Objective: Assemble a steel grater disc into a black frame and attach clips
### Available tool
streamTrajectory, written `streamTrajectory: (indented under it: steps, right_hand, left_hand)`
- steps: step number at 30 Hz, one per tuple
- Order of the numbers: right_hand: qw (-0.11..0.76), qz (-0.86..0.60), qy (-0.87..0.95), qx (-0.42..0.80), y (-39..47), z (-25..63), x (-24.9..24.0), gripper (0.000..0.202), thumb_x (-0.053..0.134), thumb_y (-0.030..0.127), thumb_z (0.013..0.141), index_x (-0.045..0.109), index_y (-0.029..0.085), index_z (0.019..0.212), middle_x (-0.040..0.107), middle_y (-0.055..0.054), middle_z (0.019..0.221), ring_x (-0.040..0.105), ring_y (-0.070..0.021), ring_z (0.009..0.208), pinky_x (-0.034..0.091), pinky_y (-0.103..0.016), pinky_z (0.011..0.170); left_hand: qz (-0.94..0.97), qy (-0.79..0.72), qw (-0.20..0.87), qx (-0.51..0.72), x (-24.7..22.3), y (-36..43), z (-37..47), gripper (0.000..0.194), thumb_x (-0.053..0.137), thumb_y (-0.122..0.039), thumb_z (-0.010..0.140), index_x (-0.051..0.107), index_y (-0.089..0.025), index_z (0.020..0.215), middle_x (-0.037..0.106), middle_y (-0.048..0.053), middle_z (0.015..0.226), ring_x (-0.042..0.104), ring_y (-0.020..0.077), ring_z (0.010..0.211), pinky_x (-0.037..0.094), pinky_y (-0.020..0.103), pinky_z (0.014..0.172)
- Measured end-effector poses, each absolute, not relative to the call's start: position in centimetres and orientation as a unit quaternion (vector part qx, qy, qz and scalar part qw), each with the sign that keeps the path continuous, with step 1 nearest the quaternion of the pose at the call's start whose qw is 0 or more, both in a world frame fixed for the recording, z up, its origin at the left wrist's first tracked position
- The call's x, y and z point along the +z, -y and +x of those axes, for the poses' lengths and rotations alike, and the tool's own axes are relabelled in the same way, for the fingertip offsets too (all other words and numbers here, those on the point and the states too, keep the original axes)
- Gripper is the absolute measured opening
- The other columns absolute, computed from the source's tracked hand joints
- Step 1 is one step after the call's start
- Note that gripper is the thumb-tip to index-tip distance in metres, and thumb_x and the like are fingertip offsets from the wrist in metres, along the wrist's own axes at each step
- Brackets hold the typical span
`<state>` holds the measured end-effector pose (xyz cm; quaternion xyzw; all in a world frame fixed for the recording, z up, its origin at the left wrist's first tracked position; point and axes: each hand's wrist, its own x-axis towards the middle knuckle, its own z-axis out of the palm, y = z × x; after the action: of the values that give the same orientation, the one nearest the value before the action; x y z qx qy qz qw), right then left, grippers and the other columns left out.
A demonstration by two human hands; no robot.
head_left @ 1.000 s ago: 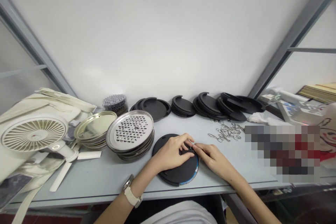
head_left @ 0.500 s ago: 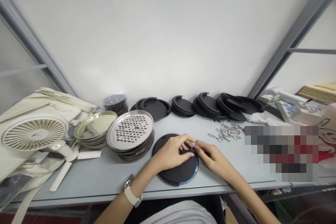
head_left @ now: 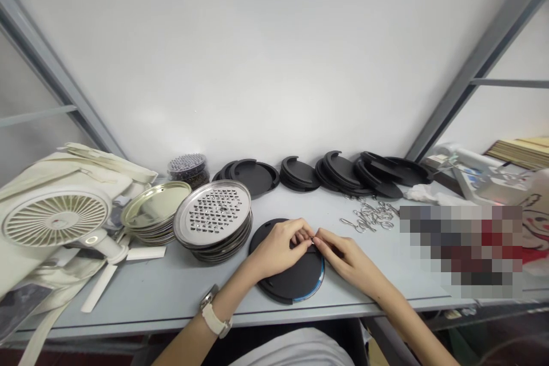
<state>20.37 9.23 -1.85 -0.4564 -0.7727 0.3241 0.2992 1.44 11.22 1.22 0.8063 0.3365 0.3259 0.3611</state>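
A round black disc [head_left: 291, 277] with a blue strip along its lower right edge lies flat near the table's front edge. Over its upper part, my left hand [head_left: 283, 247] pinches with thumb and forefinger at a small metal ring [head_left: 313, 239]. The fingertips of my right hand [head_left: 345, 260] pinch the same ring from the other side, and they hide most of it. Beyond my right hand lies a loose pile of silver wire clasps [head_left: 369, 216].
Left of the disc stand a stack of perforated metal discs [head_left: 214, 214] and a stack of gold-toned lids [head_left: 156, 206]. Black rimmed discs [head_left: 338, 171] line the wall. A white fan [head_left: 58, 220] and pale bag [head_left: 38, 174] occupy the far left.
My left thumb has come up to meet the forefinger. My right fingertips have shifted slightly left, and the ring is now more covered. The black disc has stayed put.
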Motion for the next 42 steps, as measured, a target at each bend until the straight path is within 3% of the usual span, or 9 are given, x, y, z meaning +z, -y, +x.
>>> streamTrajectory:
  steps: [8,16,23,42]
  right_hand:
    - [0.306,-0.461,0.767,0.324,-9.14,20.42,-2.20,0.030,0.038,0.037,0.097,0.035,0.022,0.071,0.028,0.008,0.059,0.029,-0.0106,0.054,0.025,-0.023,0.051]
    - [0.294,-0.477,0.762,0.325,-9.30,20.56,-2.11,0.032,0.034,0.037,0.097,0.033,0.022,0.069,0.032,0.007,0.060,0.033,-0.0116,0.056,0.027,-0.023,0.053]
    - [0.276,-0.471,0.771,0.328,-9.43,20.75,-1.89,0.031,0.034,0.032,0.094,0.033,0.021,0.065,0.039,0.005,0.061,0.038,-0.0126,0.058,0.030,-0.023,0.056]
    - [0.275,-0.471,0.777,0.315,-9.46,20.86,-2.09,0.028,0.036,0.027,0.090,0.033,0.020,0.064,0.035,0.005,0.059,0.034,-0.0120,0.056,0.028,-0.023,0.053]
  left_hand:
    - [0.795,-0.351,0.342,0.357,1.14,-11.44,1.38,0.011,0.053,-0.007,0.082,0.057,-0.018,0.081,0.060,-0.003,0.075,0.056,0.0105,0.071,0.044,0.020,0.068]
    - [0.800,-0.364,0.336,0.340,0.86,-11.50,1.38,0.008,0.056,-0.013,0.083,0.057,-0.019,0.089,0.062,0.000,0.087,0.058,0.0126,0.079,0.046,0.023,0.073]
    - [0.828,-0.339,0.327,0.304,1.15,-11.27,1.23,0.039,0.073,-0.018,0.070,0.055,-0.022,0.104,0.060,0.001,0.103,0.057,0.0168,0.091,0.045,0.028,0.084]
    - [0.812,-0.326,0.372,0.310,1.25,-11.29,1.37,0.030,0.069,-0.012,0.075,0.059,-0.022,0.101,0.066,0.000,0.099,0.061,0.0149,0.091,0.046,0.025,0.084]
